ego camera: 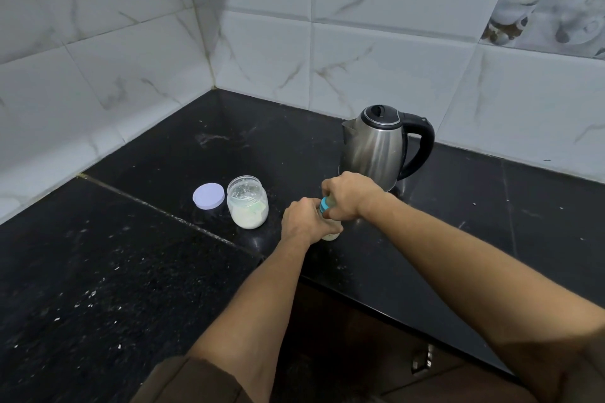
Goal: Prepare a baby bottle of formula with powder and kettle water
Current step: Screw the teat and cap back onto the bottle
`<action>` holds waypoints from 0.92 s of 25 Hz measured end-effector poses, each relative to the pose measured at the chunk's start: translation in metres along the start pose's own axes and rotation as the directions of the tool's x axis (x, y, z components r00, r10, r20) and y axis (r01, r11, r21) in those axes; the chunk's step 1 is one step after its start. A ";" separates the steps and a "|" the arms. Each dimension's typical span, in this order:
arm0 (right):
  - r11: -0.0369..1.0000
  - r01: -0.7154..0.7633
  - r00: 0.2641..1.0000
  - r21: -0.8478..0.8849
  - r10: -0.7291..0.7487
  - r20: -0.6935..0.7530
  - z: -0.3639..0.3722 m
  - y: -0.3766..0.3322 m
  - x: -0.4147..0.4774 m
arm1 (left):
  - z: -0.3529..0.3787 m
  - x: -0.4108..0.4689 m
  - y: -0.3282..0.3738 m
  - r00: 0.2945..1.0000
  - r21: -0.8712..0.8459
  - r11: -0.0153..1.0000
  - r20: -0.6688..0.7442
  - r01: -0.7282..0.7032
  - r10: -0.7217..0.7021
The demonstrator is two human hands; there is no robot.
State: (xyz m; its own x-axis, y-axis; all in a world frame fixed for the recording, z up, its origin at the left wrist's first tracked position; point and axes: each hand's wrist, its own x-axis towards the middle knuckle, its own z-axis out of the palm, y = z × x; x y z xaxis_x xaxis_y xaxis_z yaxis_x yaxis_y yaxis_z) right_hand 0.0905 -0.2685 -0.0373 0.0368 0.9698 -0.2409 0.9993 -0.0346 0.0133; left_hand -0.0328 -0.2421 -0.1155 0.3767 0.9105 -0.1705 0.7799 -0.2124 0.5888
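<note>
Spreading in an L under tiled walls (98, 59), the black counter (131, 271) is showing a wide stretch of bare stone at the left, its front edge running diagonally just below the hands. The steel kettle (373, 147) is standing upright near the back wall, close behind the right hand (347, 195). The jar (247, 206) of white powder is sitting open, apart from the hands, its lilac lid (208, 196) lying flat just beside it. The bottle (332, 234) is standing near the front edge, the left hand (302, 221) curling around its body while the right hand's fingers are wrapping its teal collar (324, 204) from above.
</note>
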 end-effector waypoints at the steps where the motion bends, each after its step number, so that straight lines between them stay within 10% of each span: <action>1: 1.000 -0.019 1.000 0.018 0.019 -0.007 0.001 -0.002 0.001 | 0.000 0.000 0.000 1.000 -0.001 1.000 -0.006 -0.001 0.001; 10: 0.939 -0.272 0.943 0.211 0.304 -0.136 0.022 -0.023 -0.003 | 0.003 -0.002 0.000 1.000 0.023 1.000 -0.009 -0.013 0.013; 17: 0.992 -0.104 0.994 0.073 0.101 0.040 -0.005 -0.004 -0.004 | 0.002 0.004 -0.003 1.000 0.008 1.000 -0.008 0.011 -0.011; 23: 0.968 -0.200 0.975 0.151 0.212 -0.064 0.014 -0.015 0.000 | 0.005 0.004 -0.002 0.999 0.030 1.000 -0.040 0.010 -0.008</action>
State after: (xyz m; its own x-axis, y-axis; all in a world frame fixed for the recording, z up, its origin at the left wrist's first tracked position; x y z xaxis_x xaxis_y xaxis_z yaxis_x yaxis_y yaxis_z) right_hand 0.0760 -0.2715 -0.0506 0.2472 0.9540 -0.1696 0.9607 -0.2641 -0.0853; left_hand -0.0306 -0.2402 -0.1219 0.3500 0.9256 -0.1439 0.7981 -0.2142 0.5632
